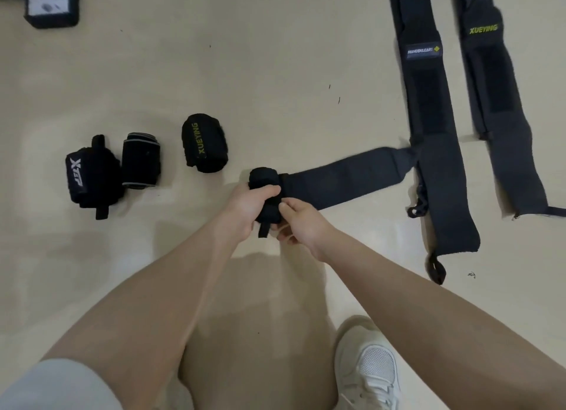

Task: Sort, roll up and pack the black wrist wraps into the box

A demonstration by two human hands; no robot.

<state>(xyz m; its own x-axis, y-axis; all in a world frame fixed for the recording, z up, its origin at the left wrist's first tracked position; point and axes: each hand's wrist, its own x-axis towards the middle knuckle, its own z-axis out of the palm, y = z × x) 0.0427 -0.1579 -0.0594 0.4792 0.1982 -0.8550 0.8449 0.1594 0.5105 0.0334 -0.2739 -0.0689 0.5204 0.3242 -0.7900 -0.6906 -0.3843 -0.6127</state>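
A black wrist wrap (pixel 343 177) lies half rolled on the beige floor, its loose tail stretching right. My left hand (pixel 248 207) grips the rolled end from the left. My right hand (pixel 301 222) pinches the same roll from the right, near its thumb loop. Three rolled wraps sit to the left: one marked XTEP (pixel 88 177), one with grey edges (pixel 140 161), one marked XUEYING (pixel 204 143). Two wraps lie flat at the right, one labelled MANUEKLEAR (pixel 428 103), one labelled XUEYING (pixel 496 103). The black box (pixel 52 11) is at the top left corner.
My bare knee (pixel 257 333) and a white shoe (pixel 367 370) are below the hands. A grey sleeve edge (pixel 55 385) shows at the bottom left. Bare floor lies between the rolled wraps and the box.
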